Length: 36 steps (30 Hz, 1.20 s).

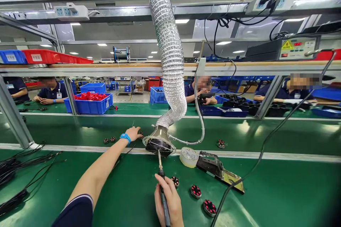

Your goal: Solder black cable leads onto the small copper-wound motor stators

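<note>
Right hand (170, 198): closed round soldering iron (161, 172), tip (159, 153) before fume hood (161, 133). Left hand (133, 133): at round part (141, 134) on green strip (80, 131); grip, I cannot tell. Risk, I judge: drifting tip, scorched hood.

Look past the left fingers (137, 130), off to their left: a blue bin (87, 108) heaped with red pieces (90, 96)! Well above those fingers, a wire spool (121, 54) shows over the shelf (119, 69) edge, and farther left here's a red tray (53, 57). Higher again, a white power strip (70, 13)! Far beyond the right fingers (166, 183), to their right, black parts (241, 103), and a co-worker (285, 91) in navy farther along.
</note>
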Each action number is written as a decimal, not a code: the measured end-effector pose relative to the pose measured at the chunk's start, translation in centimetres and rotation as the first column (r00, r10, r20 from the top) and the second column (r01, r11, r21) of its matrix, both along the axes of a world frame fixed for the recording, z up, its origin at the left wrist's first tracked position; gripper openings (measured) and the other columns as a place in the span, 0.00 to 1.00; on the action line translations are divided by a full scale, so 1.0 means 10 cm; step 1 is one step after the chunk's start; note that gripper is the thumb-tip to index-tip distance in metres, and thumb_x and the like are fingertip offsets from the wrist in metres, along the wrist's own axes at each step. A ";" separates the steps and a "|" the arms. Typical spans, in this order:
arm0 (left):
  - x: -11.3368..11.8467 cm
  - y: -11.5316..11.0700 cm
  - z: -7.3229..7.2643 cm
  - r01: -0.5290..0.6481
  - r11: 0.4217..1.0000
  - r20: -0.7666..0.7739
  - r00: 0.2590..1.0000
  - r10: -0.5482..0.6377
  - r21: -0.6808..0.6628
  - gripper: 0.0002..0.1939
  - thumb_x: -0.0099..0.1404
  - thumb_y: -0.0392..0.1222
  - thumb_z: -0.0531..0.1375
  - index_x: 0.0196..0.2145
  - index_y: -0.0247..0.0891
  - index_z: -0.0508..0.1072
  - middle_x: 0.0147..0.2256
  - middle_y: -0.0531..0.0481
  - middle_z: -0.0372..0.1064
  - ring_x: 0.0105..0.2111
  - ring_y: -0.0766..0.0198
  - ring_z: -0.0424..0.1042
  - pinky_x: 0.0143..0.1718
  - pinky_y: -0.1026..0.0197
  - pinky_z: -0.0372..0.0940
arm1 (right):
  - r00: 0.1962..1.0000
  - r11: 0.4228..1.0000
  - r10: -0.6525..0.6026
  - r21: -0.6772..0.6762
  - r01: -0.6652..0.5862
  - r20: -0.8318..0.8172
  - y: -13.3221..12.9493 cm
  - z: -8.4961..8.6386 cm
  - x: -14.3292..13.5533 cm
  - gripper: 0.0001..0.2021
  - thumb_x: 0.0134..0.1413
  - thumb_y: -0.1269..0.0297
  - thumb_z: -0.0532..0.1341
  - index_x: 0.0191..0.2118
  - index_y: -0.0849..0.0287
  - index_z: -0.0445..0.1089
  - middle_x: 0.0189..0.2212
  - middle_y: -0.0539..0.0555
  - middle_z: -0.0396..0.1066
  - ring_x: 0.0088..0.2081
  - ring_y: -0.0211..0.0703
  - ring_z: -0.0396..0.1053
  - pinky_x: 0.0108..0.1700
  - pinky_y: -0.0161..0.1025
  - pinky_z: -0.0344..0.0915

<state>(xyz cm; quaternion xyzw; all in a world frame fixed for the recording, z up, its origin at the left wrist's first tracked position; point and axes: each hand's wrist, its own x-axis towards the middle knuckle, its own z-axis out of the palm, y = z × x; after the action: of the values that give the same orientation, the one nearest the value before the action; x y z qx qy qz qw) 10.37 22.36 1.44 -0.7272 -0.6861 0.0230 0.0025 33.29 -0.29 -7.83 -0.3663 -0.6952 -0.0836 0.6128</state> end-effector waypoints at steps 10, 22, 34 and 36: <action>-0.95 -1.26 0.01 -0.136 0.978 -0.117 0.986 0.118 -0.161 0.37 0.59 0.71 0.56 0.46 0.32 0.77 0.47 0.29 0.75 0.48 0.38 0.75 0.48 0.46 0.69 | 0.997 0.996 0.072 -0.052 -0.072 -0.013 -0.10 0.04 -0.07 0.17 0.65 0.73 0.56 0.56 0.56 0.70 0.43 0.59 0.72 0.42 0.44 0.76 0.42 0.39 0.75; -0.85 -1.23 0.04 -0.026 0.996 -0.203 0.979 0.009 -0.081 0.30 0.47 0.37 0.70 0.49 0.29 0.71 0.40 0.30 0.75 0.43 0.39 0.76 0.45 0.47 0.68 | 0.999 0.997 0.045 -0.062 -0.044 0.017 -0.04 -0.01 -0.03 0.15 0.66 0.70 0.56 0.55 0.56 0.71 0.43 0.59 0.72 0.41 0.43 0.76 0.39 0.36 0.73; -1.68 -0.56 0.77 -0.026 0.927 -0.173 0.980 0.097 0.373 0.30 0.64 0.45 0.64 0.62 0.40 0.64 0.69 0.35 0.46 0.63 0.41 0.55 0.63 0.46 0.52 | 0.999 0.995 0.049 -0.090 -0.049 0.005 -0.04 -0.02 0.02 0.15 0.65 0.70 0.57 0.55 0.56 0.71 0.42 0.59 0.73 0.41 0.44 0.76 0.40 0.36 0.73; -1.81 -0.67 0.56 -0.098 0.884 -0.109 0.980 0.166 0.458 0.24 0.70 0.47 0.56 0.61 0.35 0.65 0.65 0.33 0.54 0.61 0.44 0.58 0.61 0.49 0.54 | 0.998 0.993 0.061 -0.096 -0.061 -0.001 -0.05 -0.01 0.00 0.15 0.65 0.71 0.57 0.54 0.55 0.72 0.42 0.58 0.72 0.40 0.43 0.76 0.40 0.36 0.73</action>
<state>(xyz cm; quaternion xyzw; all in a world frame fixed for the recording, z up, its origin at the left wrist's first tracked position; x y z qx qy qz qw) -7.78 15.69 7.08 -0.6547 -0.7186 -0.0834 0.2190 33.31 -0.76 -7.96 -0.3738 -0.7099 -0.0315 0.5961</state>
